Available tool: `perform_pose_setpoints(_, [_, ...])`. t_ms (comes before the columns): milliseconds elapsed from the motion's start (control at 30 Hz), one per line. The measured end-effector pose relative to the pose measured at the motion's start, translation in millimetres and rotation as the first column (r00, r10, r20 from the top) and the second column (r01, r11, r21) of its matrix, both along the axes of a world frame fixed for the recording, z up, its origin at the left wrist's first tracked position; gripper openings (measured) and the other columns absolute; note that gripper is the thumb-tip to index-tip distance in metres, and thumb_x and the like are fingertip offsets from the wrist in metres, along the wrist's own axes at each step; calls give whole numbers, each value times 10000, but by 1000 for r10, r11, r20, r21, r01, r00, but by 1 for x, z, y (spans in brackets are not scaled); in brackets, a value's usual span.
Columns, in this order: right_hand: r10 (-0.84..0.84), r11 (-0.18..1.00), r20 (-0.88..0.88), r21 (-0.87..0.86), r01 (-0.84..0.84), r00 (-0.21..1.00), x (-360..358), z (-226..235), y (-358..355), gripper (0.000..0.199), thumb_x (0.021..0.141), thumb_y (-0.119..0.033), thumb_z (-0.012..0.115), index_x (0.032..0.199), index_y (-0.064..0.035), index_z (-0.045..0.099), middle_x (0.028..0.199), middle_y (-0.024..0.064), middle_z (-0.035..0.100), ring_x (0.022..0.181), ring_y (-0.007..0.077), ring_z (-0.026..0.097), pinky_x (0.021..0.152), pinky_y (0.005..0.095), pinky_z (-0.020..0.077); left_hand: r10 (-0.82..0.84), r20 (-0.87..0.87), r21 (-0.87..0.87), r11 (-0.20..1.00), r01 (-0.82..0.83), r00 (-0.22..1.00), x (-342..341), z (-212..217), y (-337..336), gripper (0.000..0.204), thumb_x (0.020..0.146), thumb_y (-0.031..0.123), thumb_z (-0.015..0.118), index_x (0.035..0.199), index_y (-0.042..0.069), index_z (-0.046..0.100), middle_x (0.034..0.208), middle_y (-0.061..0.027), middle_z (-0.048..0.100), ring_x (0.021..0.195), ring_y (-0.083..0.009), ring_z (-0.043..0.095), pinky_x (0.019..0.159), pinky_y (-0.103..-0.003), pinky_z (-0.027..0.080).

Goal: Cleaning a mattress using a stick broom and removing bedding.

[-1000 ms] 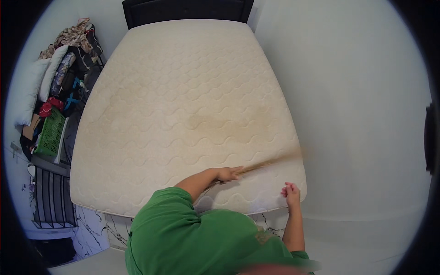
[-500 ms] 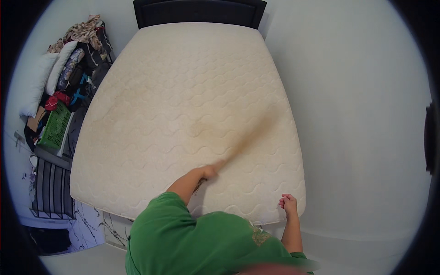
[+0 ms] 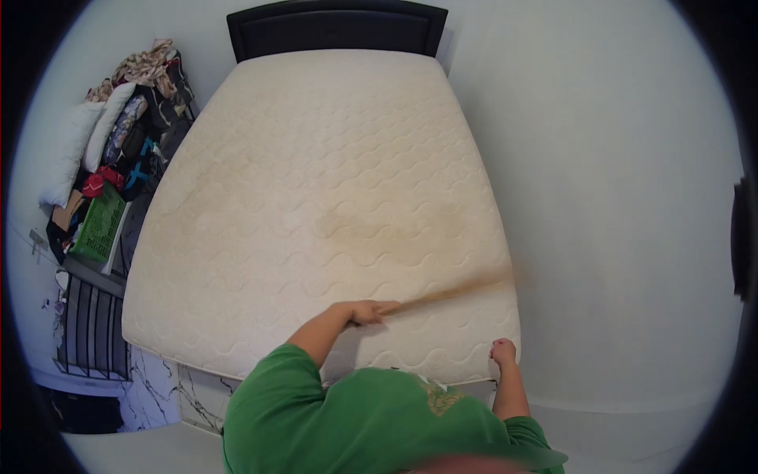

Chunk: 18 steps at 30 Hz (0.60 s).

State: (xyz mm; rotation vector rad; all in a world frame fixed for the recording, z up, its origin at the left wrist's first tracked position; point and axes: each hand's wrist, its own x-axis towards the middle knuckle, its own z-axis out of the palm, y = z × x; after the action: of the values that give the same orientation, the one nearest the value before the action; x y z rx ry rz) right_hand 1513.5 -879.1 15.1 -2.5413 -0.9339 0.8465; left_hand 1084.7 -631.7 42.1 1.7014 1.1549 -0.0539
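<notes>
A thin, straw-coloured broom or whisk (image 3: 454,292), blurred along its length, lies low across the near right part of a bare quilted mattress (image 3: 316,182), its far end reaching toward the right edge. The left hand (image 3: 371,311) is closed around its near end, fingers wrapped on the handle, with the arm stretched out from a green sleeve. The right hand (image 3: 502,351) is curled over the near right corner of the mattress, gripping or bracing on the edge; whether it pinches the fabric cannot be told. A brownish stain (image 3: 371,229) marks the middle of the cream surface, just beyond the whisk. A dark headboard (image 3: 335,28) stands at the far end, and a heap of pillows, clothes and a green crate (image 3: 99,225) sits on the floor to the left, apart from the bed. The blur suggests a fast stroke: a loose grip could let the whisk fly toward the pale wall on the right, and a swing carried past the edge could send dust onto the floor.
</notes>
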Motion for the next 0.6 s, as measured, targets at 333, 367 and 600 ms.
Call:
perform_pose_setpoints(333, [-66, 996, 335, -36, 82, 940, 32, 47, -31, 186, 694, -109, 453, 793, -27, 588, 874, 165, 569, 778, 321, 550, 678, 368, 438, 919, 177, -489, 393, -779, 353, 16, -47, 17, 439, 758, 137, 449, 1186, 93, 360, 658, -79, 488, 528, -150, 473, 434, -300, 390])
perform_pose_setpoints(367, [356, 909, 356, -347, -231, 864, 41, 38, -38, 164, 694, -129, 476, 747, -28, 595, 835, 157, 579, 754, 308, 559, 652, 372, 444, 603, -22, -384, 731, -563, 797, 38, -52, 7, 485, 731, 116, 472, 1198, 100, 339, 688, -111, 522, 590, -208, 523, 473, -345, 420])
perform_pose_setpoints(600, [257, 893, 387, -446, -64, 885, 106, -21, -77, 155, 615, -160, 598, 716, -45, 627, 714, 129, 602, 638, 261, 585, 598, 337, 471, -252, 371, -158, 931, 328, 894, 137, 72, -39, 557, 733, 158, 538, 1231, 291, 328, 638, 21, 419, 495, -78, 340, 434, -220, 329])
